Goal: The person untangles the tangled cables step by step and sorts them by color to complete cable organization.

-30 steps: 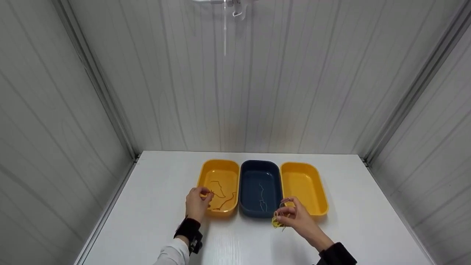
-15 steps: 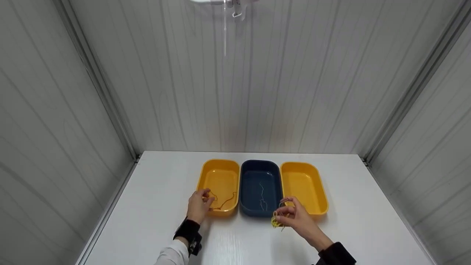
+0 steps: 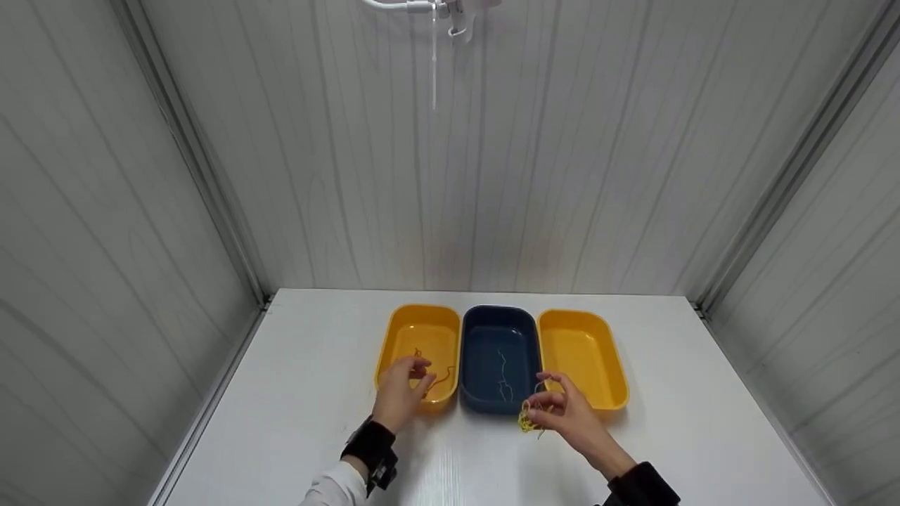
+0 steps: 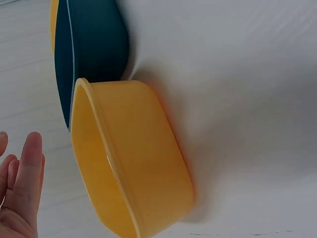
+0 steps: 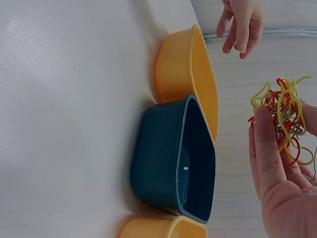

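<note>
My right hand (image 3: 573, 418) holds a tangled bundle of thin yellow, red and grey cords (image 5: 285, 116) between thumb and fingers, above the near side of the trays. Over the near part of the left yellow tray (image 3: 398, 330), my left hand (image 3: 399, 392) hovers with relaxed fingers and nothing visible between them. Red cord (image 3: 443, 377) lies in that tray, partly hidden by the left hand. A thin grey cord (image 3: 502, 372) lies in the dark blue tray (image 3: 498, 320) in the middle.
A second yellow tray (image 3: 573, 337) stands at the right of the row. All three trays sit side by side on a white table (image 3: 316, 351). Pale panel walls (image 3: 450, 211) enclose the table's back and sides.
My left hand has let go of a red cord in the left yellow tray and moved right over it. The right hand with the bundle has stayed almost still.
</note>
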The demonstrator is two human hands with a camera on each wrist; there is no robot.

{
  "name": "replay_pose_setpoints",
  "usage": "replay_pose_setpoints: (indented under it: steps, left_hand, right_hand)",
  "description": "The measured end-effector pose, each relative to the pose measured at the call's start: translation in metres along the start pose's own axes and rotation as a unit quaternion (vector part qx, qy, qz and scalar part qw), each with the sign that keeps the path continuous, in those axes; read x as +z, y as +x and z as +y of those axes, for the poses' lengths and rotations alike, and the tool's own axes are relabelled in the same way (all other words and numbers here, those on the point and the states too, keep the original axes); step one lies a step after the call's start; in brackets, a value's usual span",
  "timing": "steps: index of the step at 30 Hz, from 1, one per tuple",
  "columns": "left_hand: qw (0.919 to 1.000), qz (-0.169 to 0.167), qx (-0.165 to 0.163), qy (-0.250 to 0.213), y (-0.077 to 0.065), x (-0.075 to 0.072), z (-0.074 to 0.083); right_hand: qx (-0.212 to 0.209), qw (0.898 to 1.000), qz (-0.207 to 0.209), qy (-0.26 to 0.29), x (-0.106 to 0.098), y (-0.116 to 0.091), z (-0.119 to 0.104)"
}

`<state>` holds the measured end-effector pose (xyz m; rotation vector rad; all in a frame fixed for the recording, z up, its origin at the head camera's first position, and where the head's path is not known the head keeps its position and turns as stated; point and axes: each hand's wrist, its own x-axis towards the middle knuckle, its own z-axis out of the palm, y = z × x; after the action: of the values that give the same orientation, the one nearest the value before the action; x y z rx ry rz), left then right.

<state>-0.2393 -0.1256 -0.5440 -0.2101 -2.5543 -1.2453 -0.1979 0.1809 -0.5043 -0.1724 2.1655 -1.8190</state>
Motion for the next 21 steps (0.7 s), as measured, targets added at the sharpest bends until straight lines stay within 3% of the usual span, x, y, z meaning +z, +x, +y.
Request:
replay_pose_setpoints:
  steps: [4,6,10,15,18,21]
  left_hand:
    - [0.9986,-0.011,0.052,0.005,-0.004,0.005,0.014]
    - [0.9972,-0.031,0.067,-0.005,-0.008,0.007,0.022]
    - [0.9905,-0.113,0.068,-0.04,-0.018,0.011,0.041]
    - [0.9748,-0.206,0.053,-0.066,-0.035,0.02,0.065]
    - [0.967,-0.232,0.057,-0.088,-0.045,0.026,0.075]
    - [0.9642,-0.234,0.068,-0.104,-0.052,0.032,0.083]
  right_hand:
    - [-0.003,1.0,0.007,-0.003,0.002,0.0,-0.002]
    - [-0.004,1.0,0.01,-0.001,0.003,-0.001,-0.003]
    - [-0.004,1.0,0.02,-0.002,0.007,-0.001,-0.004]
    - [-0.003,0.999,0.039,-0.001,0.012,-0.002,-0.007]
    - [-0.007,0.999,0.052,-0.001,0.018,-0.004,-0.008]
    - [-0.011,0.998,0.066,0.002,0.024,-0.005,-0.009]
